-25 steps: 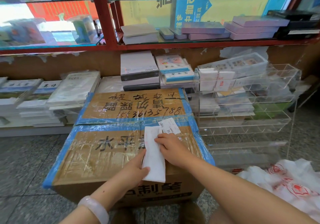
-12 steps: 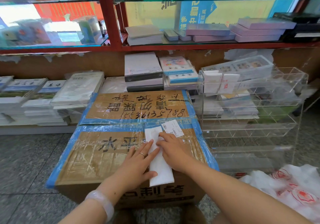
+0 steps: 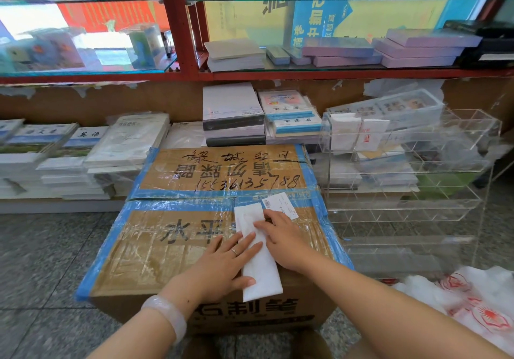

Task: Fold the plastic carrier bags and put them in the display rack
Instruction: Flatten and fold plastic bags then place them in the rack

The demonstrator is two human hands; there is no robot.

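Note:
A white plastic carrier bag [image 3: 260, 272], folded into a long narrow strip, lies on top of a taped cardboard box [image 3: 172, 247]. My left hand [image 3: 222, 264] lies flat with its fingers pressing the strip's left side. My right hand [image 3: 283, 236] presses the strip's upper right part with straight fingers. The clear acrylic display rack [image 3: 411, 191] stands to the right of the box; its top row holds folded white bags [image 3: 358, 133]. A heap of loose white bags with red prints [image 3: 472, 303] lies at the lower right.
A white shipping label [image 3: 281, 205] is stuck on the box beside the strip. Stacks of books and notebooks [image 3: 83, 158] fill the low shelf behind. Red-framed glass shelves [image 3: 183, 24] stand above. The floor is grey speckled tile [image 3: 41, 261].
My left hand has moved from the strip's lower left edge onto the strip and spread flat. My right hand has stayed on the upper part. The view has shifted slightly.

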